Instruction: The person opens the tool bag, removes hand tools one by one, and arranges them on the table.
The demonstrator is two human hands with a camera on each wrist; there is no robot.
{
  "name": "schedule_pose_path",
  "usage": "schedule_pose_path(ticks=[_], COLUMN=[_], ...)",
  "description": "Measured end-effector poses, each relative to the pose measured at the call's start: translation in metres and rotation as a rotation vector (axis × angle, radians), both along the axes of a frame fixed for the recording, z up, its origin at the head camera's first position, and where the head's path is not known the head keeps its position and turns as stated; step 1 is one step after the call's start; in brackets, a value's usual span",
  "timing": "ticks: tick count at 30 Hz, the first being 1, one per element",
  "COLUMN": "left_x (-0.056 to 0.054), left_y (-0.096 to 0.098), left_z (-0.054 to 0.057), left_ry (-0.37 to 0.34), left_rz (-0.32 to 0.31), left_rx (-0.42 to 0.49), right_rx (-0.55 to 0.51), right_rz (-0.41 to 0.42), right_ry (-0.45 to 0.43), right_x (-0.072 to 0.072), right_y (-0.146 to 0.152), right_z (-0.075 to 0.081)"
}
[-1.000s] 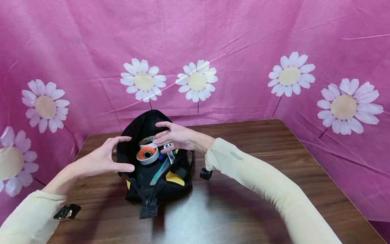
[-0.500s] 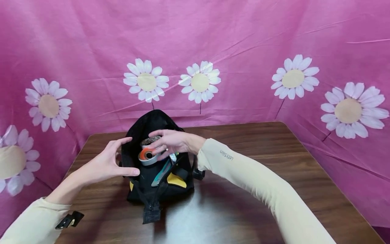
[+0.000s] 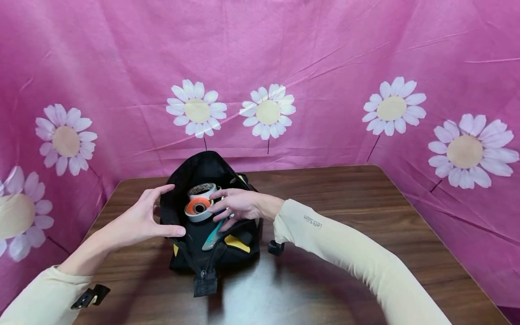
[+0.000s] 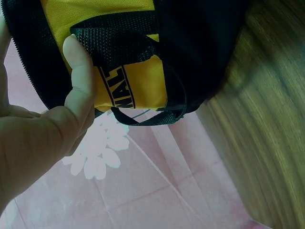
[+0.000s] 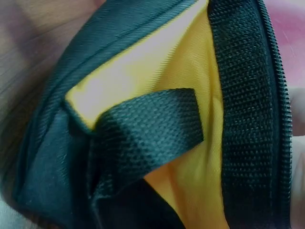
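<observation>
A black and yellow tool bag [image 3: 191,259] stands unzipped on the table, its mouth facing up. My left hand [image 3: 140,219] holds its left rim, thumb and forefinger spread along the edge; a finger [image 4: 78,71] lies against the yellow side panel in the left wrist view. My right hand [image 3: 239,207] reaches over the right rim into the bag, fingers loosely bent and apart. Its fingertips lie close over a teal utility knife [image 3: 211,237]. Beside them is an orange-cored tape roll [image 3: 199,215], with a white tape roll [image 3: 201,190] behind it. Other contents under the right hand are hidden.
The wooden table [image 3: 337,212] extends right of the bag, and a pink curtain [image 3: 317,54] with printed daisies hangs around it. A web loop [image 5: 150,133] sticks out from the bag's right side; the zipper tab [image 3: 206,284] hangs in front.
My right hand reached left over the tape rolls, then drew back slightly right and lower, toward the utility knife, covering a silver item seen earlier. My left hand stays on the rim.
</observation>
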State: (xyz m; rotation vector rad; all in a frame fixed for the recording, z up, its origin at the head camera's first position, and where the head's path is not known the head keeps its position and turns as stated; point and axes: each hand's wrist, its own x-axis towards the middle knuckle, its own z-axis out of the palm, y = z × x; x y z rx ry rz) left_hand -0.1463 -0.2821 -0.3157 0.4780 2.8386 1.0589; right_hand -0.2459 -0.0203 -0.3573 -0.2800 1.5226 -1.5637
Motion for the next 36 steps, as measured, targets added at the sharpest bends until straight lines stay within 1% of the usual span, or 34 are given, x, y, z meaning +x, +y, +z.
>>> schedule_pose_path(ticks=[5, 11, 13, 16, 19, 21, 24, 28, 32, 36], left_x=[-0.001, -0.004, -0.005, -0.004, -0.003, -0.004, -0.006, -0.007, -0.007, -0.006], left_y=[-0.001, 0.001, 0.001, -0.002, -0.005, -0.007, -0.009, -0.011, -0.013, -0.014], left_z=[0.004, 0.006, 0.005, 0.005, 0.005, 0.005, 0.006, 0.005, 0.005, 0.004], left_ry=[0.009, 0.018, 0.016, -0.002, -0.025, -0.042, -0.066, -0.086, -0.093, -0.09], left_rz=[0.0, -0.018, -0.023, -0.009, 0.004, -0.001, -0.014, -0.018, -0.017, -0.009], left_rx=[-0.033, -0.054, -0.049, -0.043, -0.024, 0.002, 0.046, 0.092, 0.096, 0.076], right_rx=[0.047, 0.085, 0.104, 0.146, 0.186, 0.2, 0.185, 0.17, 0.209, 0.229], right_rz=[-0.084, -0.124, -0.14, -0.134, -0.108, -0.108, -0.117, -0.134, -0.152, -0.135], right_ry=[0.051, 0.13, 0.143, 0.156, 0.192, 0.212, 0.205, 0.196, 0.214, 0.232], right_x=[-0.004, -0.02, -0.025, -0.029, -0.029, -0.027, -0.025, -0.024, -0.025, -0.026], right_y=[0.002, -0.002, -0.003, 0.0, 0.004, 0.006, 0.008, 0.009, 0.007, 0.007], right_z=[0.002, 0.011, 0.01, 0.004, -0.005, -0.01, -0.016, -0.02, -0.021, -0.022])
